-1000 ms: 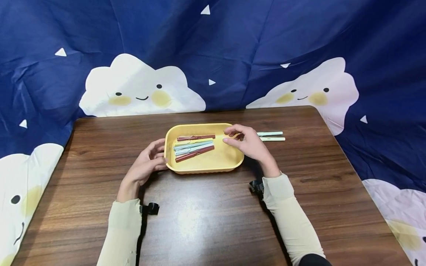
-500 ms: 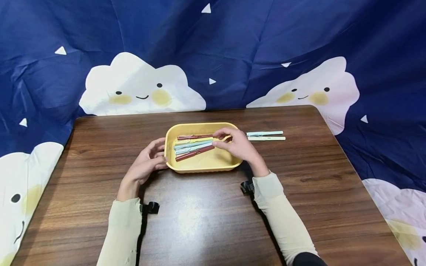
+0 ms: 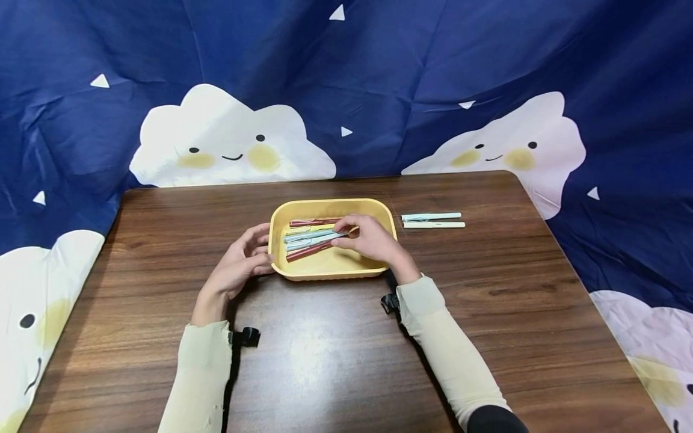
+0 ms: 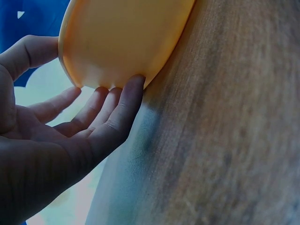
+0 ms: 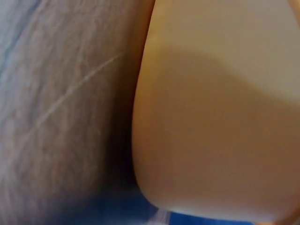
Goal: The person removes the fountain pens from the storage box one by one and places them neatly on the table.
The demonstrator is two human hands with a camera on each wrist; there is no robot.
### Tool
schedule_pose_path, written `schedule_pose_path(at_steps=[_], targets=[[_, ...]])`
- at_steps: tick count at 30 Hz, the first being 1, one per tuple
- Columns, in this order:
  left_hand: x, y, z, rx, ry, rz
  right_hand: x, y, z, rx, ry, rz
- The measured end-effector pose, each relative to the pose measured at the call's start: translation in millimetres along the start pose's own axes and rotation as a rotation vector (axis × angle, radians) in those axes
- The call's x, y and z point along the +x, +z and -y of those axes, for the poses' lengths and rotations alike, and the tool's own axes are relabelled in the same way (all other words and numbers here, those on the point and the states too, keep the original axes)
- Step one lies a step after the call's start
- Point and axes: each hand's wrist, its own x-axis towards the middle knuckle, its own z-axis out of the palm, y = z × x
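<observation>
A yellow plastic tray [image 3: 335,275] with rounded corners holds several slim capped pens. Red-brown pens [image 3: 310,250] lie along both sides of the bunch, with a yellow pen [image 3: 303,230] and light blue pens [image 3: 305,242] between. My left hand [image 3: 238,261] holds the tray's left end; in the left wrist view its fingertips press the outer wall [image 4: 122,42] and the thumb reaches over the rim. Inside the tray my right hand [image 3: 370,240] is over the pens' right ends, thumb and index finger apart with light blue pens between them. The right wrist view shows only the tray's outside and the table.
Two pale pens, one light blue [image 3: 433,216] and one whitish green [image 3: 435,225], lie side by side right of the tray on the dark wood table [image 3: 325,337]. Behind the table hangs a blue cloth [image 3: 368,72] with smiling clouds.
My right hand has moved left, from the tray's right end to over the pens' right ends, uncovering the two pens on the table. The left hand stays at the tray.
</observation>
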Motion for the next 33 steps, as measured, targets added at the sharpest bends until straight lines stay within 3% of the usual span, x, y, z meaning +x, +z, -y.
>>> schedule_pose_path(at_steps=[10, 20, 33], targets=[[0.6, 0.5, 0.2, 0.003, 0.001, 0.004, 6.2, 8, -4, -0.011, 0.046, 0.069], [0.9, 0.7, -1.4, -0.006, 0.014, 0.007, 9.6, 10, -4, -0.177, 0.060, 0.185], [0.6, 0.0, 1.1, -0.010, 0.012, 0.006, 8.6, 11, -2, -0.239, 0.069, 0.199]])
